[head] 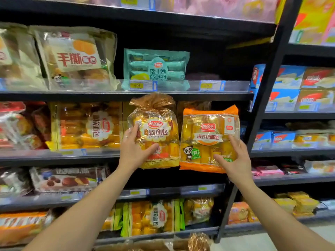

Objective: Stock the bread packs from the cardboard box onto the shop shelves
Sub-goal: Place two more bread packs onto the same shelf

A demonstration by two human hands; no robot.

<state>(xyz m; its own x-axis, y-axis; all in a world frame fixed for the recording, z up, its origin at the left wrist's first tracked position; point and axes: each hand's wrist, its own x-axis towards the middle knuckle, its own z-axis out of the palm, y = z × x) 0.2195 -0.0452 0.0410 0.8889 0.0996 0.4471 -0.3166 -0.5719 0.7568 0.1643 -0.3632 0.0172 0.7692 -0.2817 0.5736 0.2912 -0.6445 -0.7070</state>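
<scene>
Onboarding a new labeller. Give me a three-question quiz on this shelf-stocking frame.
1. True or false: the left-hand grip holds the gold-tied bread pack.
2. What does the right-hand grip hold? A) gold-tied bread pack B) orange-edged bread pack C) blue box
3. Which pack stands on the shelf right above the gold-tied bread pack?
Key: 1 true; 2 B; 3 the teal Swiss roll pack.

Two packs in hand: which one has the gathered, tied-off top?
The gold-topped bag in the left hand; its neck is bunched. The orange-edged pack in the right hand is sealed flat.
</scene>
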